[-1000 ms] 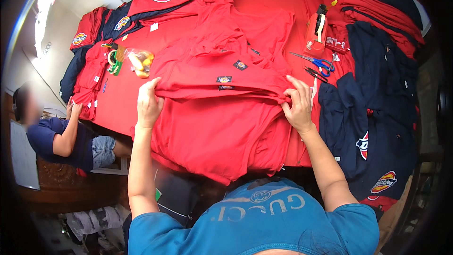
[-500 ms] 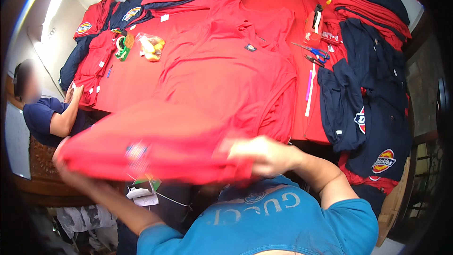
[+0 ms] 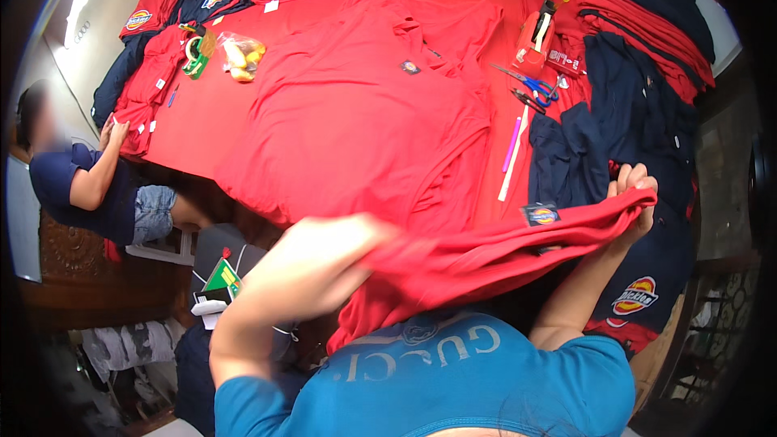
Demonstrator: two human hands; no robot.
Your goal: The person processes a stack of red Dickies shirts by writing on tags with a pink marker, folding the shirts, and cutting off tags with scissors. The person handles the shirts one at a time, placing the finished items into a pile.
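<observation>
Red shirts covered the worktable (image 3: 202, 125). Both the blurred left hand (image 3: 344, 247) and the right hand (image 3: 635, 198) were closed on a folded red shirt (image 3: 502, 255), held stretched between them above the table's near edge.

A red-covered table (image 3: 202, 125) carries a spread red shirt (image 3: 364, 113), blue-handled scissors (image 3: 530, 85), a red tape dispenser (image 3: 536, 32), a snack bag (image 3: 239, 57) and stacked navy garments (image 3: 639, 121).

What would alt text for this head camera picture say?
A person's two hands, left hand and right hand, hold a folded red shirt stretched between them above a table spread with red shirts. Scissors lie near navy garments on the right.
</observation>
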